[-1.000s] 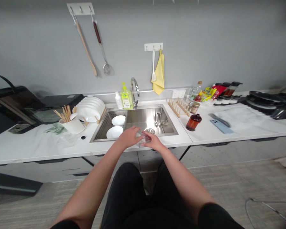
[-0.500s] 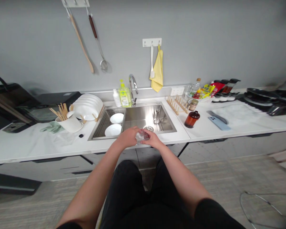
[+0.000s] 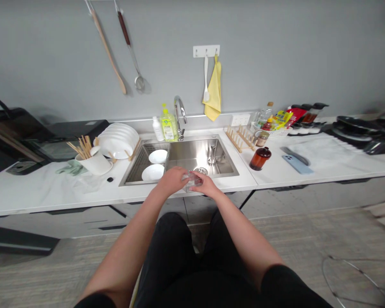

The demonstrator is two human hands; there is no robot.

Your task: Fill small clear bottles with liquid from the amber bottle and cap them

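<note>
Both hands meet at the front edge of the sink [image 3: 179,147], over the counter's lip. Between them is a small clear, see-through container [image 3: 190,182]; fingers cover its sides, so its exact kind does not show. My left hand [image 3: 173,180] closes around its left side with bent fingers. From the right, my right hand [image 3: 206,185] grips it, thumb and fingers curved about it. Just behind the hands is the sink drain [image 3: 200,171]. Two white bowls [image 3: 153,173] sit in the drainer basket at the sink's left.
A chrome faucet [image 3: 179,115] rises behind the sink beside a yellow-green soap bottle [image 3: 168,126]. White plates [image 3: 120,143] and a chopstick holder [image 3: 94,164] stand left. On the right are a wooden rack [image 3: 240,139], an amber jar [image 3: 260,158] and a blue phone [image 3: 297,164].
The clear container has turned slightly between my hands, and more of it shows. My right fingers have spread a little around it. The camera view has shifted slightly.
</note>
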